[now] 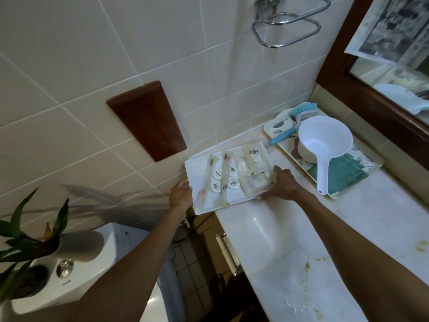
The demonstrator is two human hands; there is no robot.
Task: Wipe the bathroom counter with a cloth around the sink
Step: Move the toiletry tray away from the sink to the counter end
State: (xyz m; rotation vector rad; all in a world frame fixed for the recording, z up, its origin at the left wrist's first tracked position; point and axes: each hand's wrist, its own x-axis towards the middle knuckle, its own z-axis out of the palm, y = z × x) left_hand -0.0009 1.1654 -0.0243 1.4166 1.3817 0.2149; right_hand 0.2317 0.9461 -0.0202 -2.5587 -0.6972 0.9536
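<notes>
A white amenity tray point(191, 167) with wrapped toothbrushes, round packets and clear sachets sits at the counter's left end, partly overhanging the edge. My left hand point(180, 196) grips its left rim. My right hand point(282, 183) grips its right rim. The pale counter point(290, 240) looks wet and carries yellowish stains point(307, 266) toward the near right. A teal cloth point(343, 174) lies folded on a patterned tray point(271, 130) further back. The sink is out of view.
The patterned tray also holds a white plastic scoop point(325, 141) and a teal scrub brush point(293, 124). A framed mirror point(380, 89) runs along the right wall. A toilet tank point(76, 282) with a potted plant point(25, 240) stands below left; a chrome towel ring point(287, 29) hangs above.
</notes>
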